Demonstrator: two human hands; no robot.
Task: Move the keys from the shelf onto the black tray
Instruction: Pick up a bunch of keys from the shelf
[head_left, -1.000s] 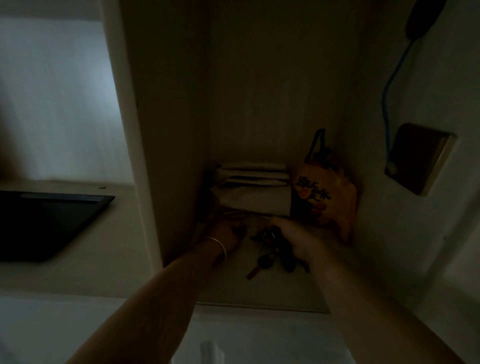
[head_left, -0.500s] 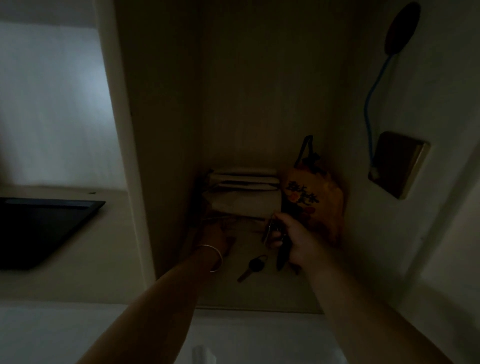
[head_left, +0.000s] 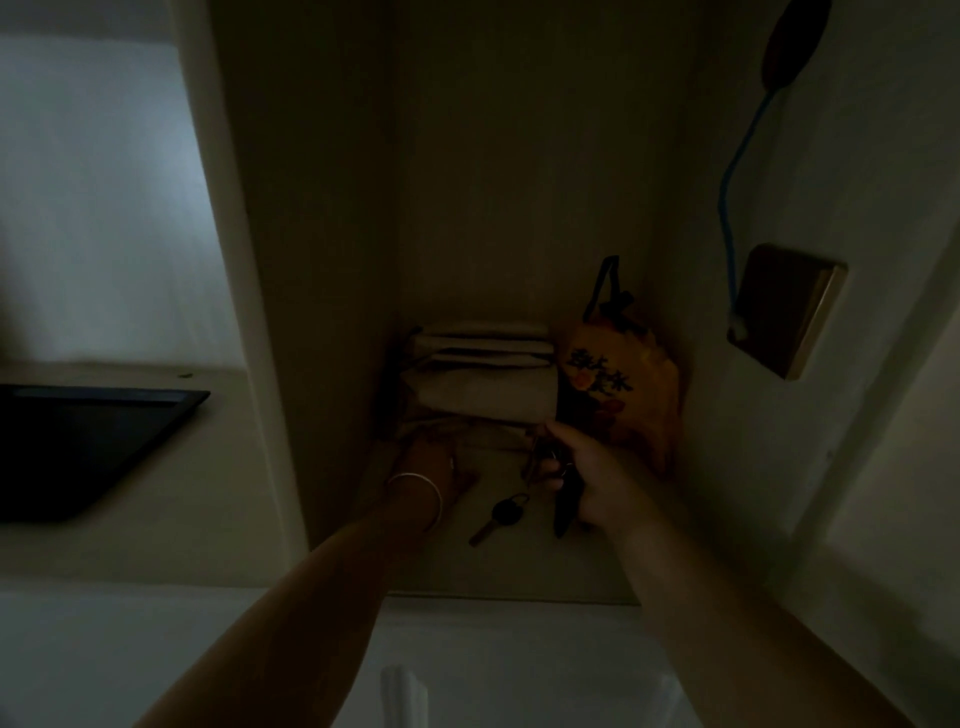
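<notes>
The scene is dim. Inside a narrow shelf niche (head_left: 519, 566), my right hand (head_left: 597, 478) is closed around a bunch of keys (head_left: 558, 480) with a dark fob hanging below the fist. A single key with a black head (head_left: 501, 517) lies loose on the shelf floor between my hands. My left hand (head_left: 441, 465), with a thin bangle on the wrist, rests on the shelf floor in front of the folded cloths; its fingers are too dark to read. The black tray (head_left: 78, 447) sits on the counter at the left, outside the niche.
Folded pale cloths (head_left: 483, 374) are stacked at the back of the niche, beside an orange printed bag (head_left: 621, 387). A vertical partition (head_left: 234, 312) separates niche and counter. On the right wall hang a brown plate (head_left: 787, 306) and a blue cord (head_left: 737, 166).
My right hand has closed on the key bunch and lifted it off the shelf floor. The single black-headed key stayed lying on the shelf. The left hand barely moved.
</notes>
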